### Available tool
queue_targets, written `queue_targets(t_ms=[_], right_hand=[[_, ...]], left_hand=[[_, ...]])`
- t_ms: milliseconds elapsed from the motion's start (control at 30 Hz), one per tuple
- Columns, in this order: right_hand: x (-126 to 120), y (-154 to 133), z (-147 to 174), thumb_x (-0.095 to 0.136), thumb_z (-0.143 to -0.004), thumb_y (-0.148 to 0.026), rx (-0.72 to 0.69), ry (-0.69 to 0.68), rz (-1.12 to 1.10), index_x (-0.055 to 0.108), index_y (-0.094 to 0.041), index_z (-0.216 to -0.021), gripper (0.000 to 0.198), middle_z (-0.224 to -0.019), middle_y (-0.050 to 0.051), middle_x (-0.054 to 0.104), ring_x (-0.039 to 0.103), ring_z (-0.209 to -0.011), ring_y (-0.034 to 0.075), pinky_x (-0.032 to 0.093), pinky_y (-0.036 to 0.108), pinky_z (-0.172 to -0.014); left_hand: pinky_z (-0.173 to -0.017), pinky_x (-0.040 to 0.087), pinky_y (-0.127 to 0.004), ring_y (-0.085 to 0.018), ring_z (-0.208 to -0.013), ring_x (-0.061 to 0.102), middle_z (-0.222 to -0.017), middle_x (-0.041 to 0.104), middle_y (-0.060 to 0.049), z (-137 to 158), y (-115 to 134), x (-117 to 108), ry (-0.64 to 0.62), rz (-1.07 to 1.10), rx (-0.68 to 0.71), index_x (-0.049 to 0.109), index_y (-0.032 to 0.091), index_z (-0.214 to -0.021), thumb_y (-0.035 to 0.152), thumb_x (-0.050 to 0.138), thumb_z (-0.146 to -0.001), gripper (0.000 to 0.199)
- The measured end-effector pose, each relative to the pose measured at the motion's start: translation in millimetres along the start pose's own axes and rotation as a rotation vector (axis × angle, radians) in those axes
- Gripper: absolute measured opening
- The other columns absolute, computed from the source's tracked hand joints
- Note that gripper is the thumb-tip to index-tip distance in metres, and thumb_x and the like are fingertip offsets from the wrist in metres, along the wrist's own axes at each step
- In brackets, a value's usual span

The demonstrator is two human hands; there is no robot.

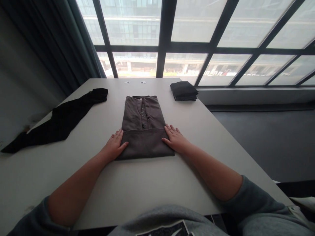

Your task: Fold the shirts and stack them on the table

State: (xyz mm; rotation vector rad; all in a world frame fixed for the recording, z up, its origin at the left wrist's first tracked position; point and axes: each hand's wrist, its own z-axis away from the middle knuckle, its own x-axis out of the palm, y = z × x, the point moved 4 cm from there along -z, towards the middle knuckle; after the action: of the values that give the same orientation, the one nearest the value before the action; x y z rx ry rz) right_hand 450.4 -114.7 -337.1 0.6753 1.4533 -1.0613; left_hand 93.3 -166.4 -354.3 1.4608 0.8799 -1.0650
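Note:
A grey-brown shirt (pixel 147 142) with a buttoned front lies folded into a narrow rectangle on the white table. Its lower part is turned up over the front, and the collar points toward the window. My left hand (pixel 115 143) rests flat on the left edge of the turned-up part, thumb spread over the cloth. Across from it, my right hand (pixel 176 139) lies open on the right edge, with its fingers along the side and its thumb on the fabric. Neither hand grips the shirt.
To the left, a black garment (pixel 71 114) lies stretched out and hangs past the table's edge. A stack of folded dark cloths (pixel 184 91) sits at the far right of the white table (pixel 145 190). Beyond are a large window (pixel 187 29) and a dark curtain (pixel 56 36).

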Motion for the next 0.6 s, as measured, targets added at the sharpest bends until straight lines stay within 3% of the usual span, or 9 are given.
queue_targets(t_ms=[133,233,333,400,467,600], right_hand=[[-16,6,7,0.047,-0.107,-0.050,-0.025,0.133,-0.042,0.028,-0.014,-0.170,0.075,-0.178,0.016,0.018,0.011,-0.165,0.036,0.018,0.059,-0.132],[-33,2,31,0.057,-0.104,-0.045,-0.214,0.280,-0.114,0.047,-0.020,-0.159,0.062,-0.169,0.018,0.039,0.028,-0.160,0.037,0.030,0.059,-0.128],[-38,-6,62,0.071,-0.097,-0.045,-0.479,0.261,-0.171,0.065,-0.023,-0.136,0.045,-0.146,0.017,0.059,0.054,-0.138,0.033,0.048,0.050,-0.115],[-35,-9,77,0.076,-0.093,-0.044,-0.580,0.227,-0.162,0.070,-0.023,-0.124,0.037,-0.130,0.015,0.066,0.062,-0.122,0.030,0.052,0.047,-0.107],[-32,-9,84,0.075,-0.094,-0.037,-0.586,0.233,-0.133,0.072,-0.022,-0.121,0.031,-0.119,0.013,0.069,0.064,-0.111,0.028,0.053,0.045,-0.101],[-28,-10,81,0.072,-0.092,-0.025,-0.534,0.227,-0.062,0.071,-0.021,-0.126,0.035,-0.112,0.012,0.071,0.067,-0.101,0.027,0.052,0.042,-0.094]], left_hand=[[-0.133,0.020,-0.055,-0.035,-0.164,0.019,-0.175,0.022,-0.025,6,-7,-11,-0.036,-0.001,0.013,0.024,0.002,-0.167,0.054,0.042,-0.101,0.086],[-0.130,0.026,-0.059,-0.037,-0.164,0.020,-0.176,0.024,-0.021,25,-4,-31,0.018,0.001,0.100,0.031,0.013,-0.166,0.061,0.052,-0.098,0.086],[-0.122,0.038,-0.059,-0.039,-0.154,0.040,-0.168,0.044,-0.013,51,6,-47,0.035,-0.008,0.255,0.058,0.028,-0.148,0.063,0.067,-0.091,0.068],[-0.115,0.046,-0.054,-0.036,-0.140,0.055,-0.150,0.061,-0.010,66,13,-49,0.003,-0.003,0.346,0.071,0.030,-0.127,0.057,0.073,-0.089,0.047],[-0.108,0.051,-0.048,-0.032,-0.126,0.063,-0.134,0.069,-0.009,74,18,-48,-0.004,0.007,0.379,0.075,0.030,-0.116,0.048,0.073,-0.091,0.031],[-0.100,0.054,-0.044,-0.029,-0.114,0.068,-0.123,0.071,-0.010,77,23,-50,0.096,-0.002,0.369,0.075,0.027,-0.115,0.035,0.067,-0.094,0.024]])
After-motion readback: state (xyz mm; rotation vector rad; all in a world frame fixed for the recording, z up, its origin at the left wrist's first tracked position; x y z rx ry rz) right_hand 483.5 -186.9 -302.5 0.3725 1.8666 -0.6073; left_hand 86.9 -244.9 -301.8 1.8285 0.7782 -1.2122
